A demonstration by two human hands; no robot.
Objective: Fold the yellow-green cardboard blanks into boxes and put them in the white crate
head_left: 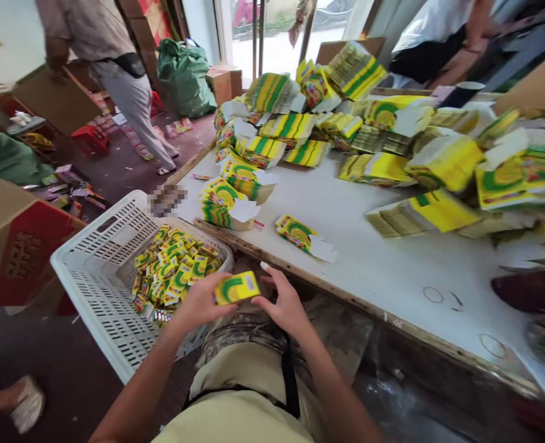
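Observation:
A small yellow and green carton (238,288) is held in my left hand (203,301), in front of my lap and level with the table edge. Just right of it my right hand (284,301) is open, thumb and fingers apart, close to the carton's end; one fingertip has a white wrap. Beneath and left of my left hand, a white plastic basket (92,289) holds a heap of similar yellow cartons (175,264). On the table ahead lies a flattened yellow carton (295,234) with a white flap, beside a stack of flat cartons (221,203).
The white table (337,209) has a worn wooden edge and bears many bundles of flat cartons (309,132). A red and brown cardboard box (23,252) stands left of the basket. One person (115,74) is at the far left, another (438,43) across the table.

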